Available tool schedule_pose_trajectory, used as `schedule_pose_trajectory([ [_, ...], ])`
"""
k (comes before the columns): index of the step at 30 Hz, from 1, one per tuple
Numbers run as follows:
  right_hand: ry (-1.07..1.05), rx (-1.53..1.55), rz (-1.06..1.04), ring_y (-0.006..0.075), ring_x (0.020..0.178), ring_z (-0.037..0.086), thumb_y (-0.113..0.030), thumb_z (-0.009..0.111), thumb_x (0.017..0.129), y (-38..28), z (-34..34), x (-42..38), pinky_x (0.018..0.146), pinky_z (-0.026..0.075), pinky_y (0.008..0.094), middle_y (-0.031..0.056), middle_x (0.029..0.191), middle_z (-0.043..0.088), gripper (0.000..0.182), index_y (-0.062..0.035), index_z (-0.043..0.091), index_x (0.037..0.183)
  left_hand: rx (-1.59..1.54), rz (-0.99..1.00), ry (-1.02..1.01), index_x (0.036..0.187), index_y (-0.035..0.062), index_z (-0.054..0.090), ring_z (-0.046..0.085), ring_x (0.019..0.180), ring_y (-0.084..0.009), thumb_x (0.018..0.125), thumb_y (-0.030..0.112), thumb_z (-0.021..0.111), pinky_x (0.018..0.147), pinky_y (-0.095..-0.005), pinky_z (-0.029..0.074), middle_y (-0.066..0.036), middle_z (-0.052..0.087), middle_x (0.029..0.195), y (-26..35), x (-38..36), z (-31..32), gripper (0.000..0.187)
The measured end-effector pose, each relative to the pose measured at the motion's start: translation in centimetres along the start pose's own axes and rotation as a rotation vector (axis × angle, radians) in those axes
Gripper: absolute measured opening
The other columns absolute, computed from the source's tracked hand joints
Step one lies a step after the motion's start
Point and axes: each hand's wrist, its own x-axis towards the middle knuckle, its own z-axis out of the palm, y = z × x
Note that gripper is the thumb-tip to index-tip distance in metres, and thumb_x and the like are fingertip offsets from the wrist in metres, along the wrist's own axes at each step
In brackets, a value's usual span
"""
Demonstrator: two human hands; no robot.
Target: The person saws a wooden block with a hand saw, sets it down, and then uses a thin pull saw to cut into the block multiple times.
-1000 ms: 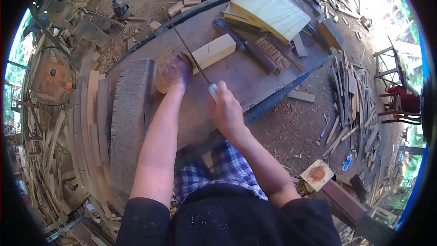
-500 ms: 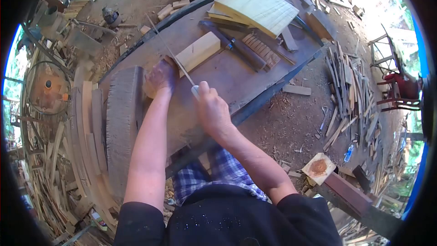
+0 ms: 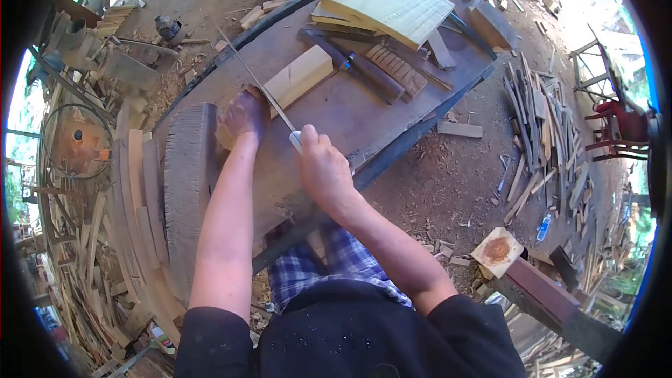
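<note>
My right hand (image 3: 325,169) is closed round the pale handle of a long handsaw (image 3: 255,80), its blade seen almost edge-on. The blade slants up and left across a thick wooden block (image 3: 301,77) lying on the workbench (image 3: 315,136). My left hand (image 3: 243,113) grips the block's near left end, beside the blade. How deep the blade sits in the wood is hidden by the angle. Just beyond the block, a dark-handled tool (image 3: 374,77) rests beside a grooved wooden piece (image 3: 396,70).
Wide pale boards (image 3: 388,3) are stacked at the bench's far end. A thick rough-edged plank (image 3: 189,168) stands left of my left arm. Loose wood strips (image 3: 535,126) and shavings cover the ground at right, near a wooden post top (image 3: 498,249).
The view has shifted slightly. The saw and my right hand have moved a little left in the picture. My left hand keeps its grip on the block.
</note>
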Motion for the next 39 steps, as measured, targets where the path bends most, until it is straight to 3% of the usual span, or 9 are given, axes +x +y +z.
schedule_pose_trajectory([
  [2, 0.127, 0.133, -0.097, 0.0436, 0.075, 0.061, -0.011, 0.058, 0.092, 1.2, -1.2, -2.6, 0.062, 0.050, 0.0512, 0.0222, 0.084, 0.058, 0.019, -0.0010, 0.045, 0.102, -0.036, -0.063, 0.002, 0.090, 0.0048, 0.075, 0.067, 0.094, -0.0405, 0.097, 0.038, 0.033, 0.089, -0.0505, 0.044, -0.023, 0.069, 0.094, 0.2, 0.2, 0.4, 0.054],
  [7, -0.005, 0.079, -0.040, 0.0454, 0.075, 0.060, -0.012, 0.058, 0.091, 2.2, -4.5, -8.3, 0.063, 0.049, 0.0528, 0.0244, 0.085, 0.057, 0.019, -0.0018, 0.044, 0.099, -0.015, -0.031, 0.013, 0.088, 0.0054, 0.075, 0.067, 0.094, -0.0405, 0.096, 0.038, 0.035, 0.089, -0.0489, 0.045, -0.023, 0.069, 0.093, 0.5, -0.3, -0.1, 0.052],
  [13, 0.048, 0.010, -0.067, 0.0408, 0.077, 0.062, -0.013, 0.058, 0.092, -0.4, 0.5, 0.6, 0.063, 0.051, 0.0485, 0.0209, 0.086, 0.058, 0.019, -0.0021, 0.047, 0.103, -0.058, -0.042, 0.018, 0.086, 0.0035, 0.075, 0.067, 0.093, -0.0404, 0.096, 0.037, 0.035, 0.086, -0.0463, 0.048, -0.023, 0.069, 0.091, 0.5, 0.0, -0.5, 0.053],
  [21, 0.058, 0.066, -0.086, 0.0411, 0.076, 0.062, -0.010, 0.063, 0.089, 3.1, -5.1, -11.3, 0.062, 0.050, 0.0467, 0.0214, 0.083, 0.058, 0.022, -0.0003, 0.052, 0.104, -0.034, -0.021, -0.035, 0.087, 0.0030, 0.075, 0.067, 0.094, -0.0400, 0.096, 0.037, 0.034, 0.088, -0.0460, 0.047, -0.023, 0.069, 0.092, -0.2, 0.1, 0.0, 0.054],
  [26, 0.127, 0.108, -0.145, 0.0422, 0.073, 0.062, -0.012, 0.061, 0.090, 0.6, -0.5, -0.7, 0.062, 0.051, 0.0486, 0.0224, 0.081, 0.058, 0.026, -0.0008, 0.048, 0.109, -0.048, -0.051, -0.021, 0.088, 0.0032, 0.075, 0.067, 0.096, -0.0398, 0.096, 0.037, 0.032, 0.094, -0.0454, 0.044, -0.024, 0.069, 0.093, 0.2, 0.3, -0.2, 0.055],
  [28, 0.098, 0.042, -0.138, 0.0427, 0.073, 0.062, -0.013, 0.060, 0.091, 0.5, -0.7, -0.8, 0.062, 0.051, 0.0486, 0.0223, 0.081, 0.058, 0.026, -0.0010, 0.046, 0.108, -0.059, -0.048, -0.035, 0.088, 0.0033, 0.075, 0.067, 0.096, -0.0403, 0.096, 0.038, 0.032, 0.093, -0.0459, 0.045, -0.023, 0.069, 0.093, 0.2, 0.8, -0.4, 0.055],
  [32, 0.047, 0.074, -0.084, 0.0430, 0.071, 0.061, -0.014, 0.060, 0.091, 3.2, -4.9, -10.2, 0.061, 0.051, 0.0480, 0.0228, 0.081, 0.057, 0.026, -0.0009, 0.047, 0.110, -0.085, -0.063, -0.010, 0.089, 0.0041, 0.075, 0.066, 0.097, -0.0411, 0.096, 0.039, 0.032, 0.092, -0.0466, 0.046, -0.023, 0.069, 0.095, 0.2, 1.0, 0.2, 0.056],
  [35, 0.059, 0.093, -0.096, 0.0428, 0.071, 0.062, -0.015, 0.060, 0.091, 3.0, -5.3, -9.5, 0.060, 0.051, 0.0485, 0.0231, 0.081, 0.058, 0.026, -0.0004, 0.047, 0.109, -0.022, 0.011, -0.002, 0.089, 0.0035, 0.075, 0.066, 0.097, -0.0403, 0.096, 0.039, 0.032, 0.095, -0.0482, 0.044, -0.023, 0.069, 0.097, 0.0, 0.5, 0.0, 0.056],
  [39, 0.031, 0.061, -0.064, 0.0424, 0.073, 0.062, -0.015, 0.060, 0.091, -0.3, -0.4, 1.1, 0.064, 0.052, 0.0486, 0.0231, 0.087, 0.059, 0.027, -0.0014, 0.047, 0.110, -0.102, -0.044, 0.004, 0.089, 0.0022, 0.074, 0.066, 0.098, -0.0403, 0.097, 0.038, 0.033, 0.101, -0.0506, 0.038, -0.023, 0.069, 0.097, 0.4, 0.4, -0.3, 0.056],
])
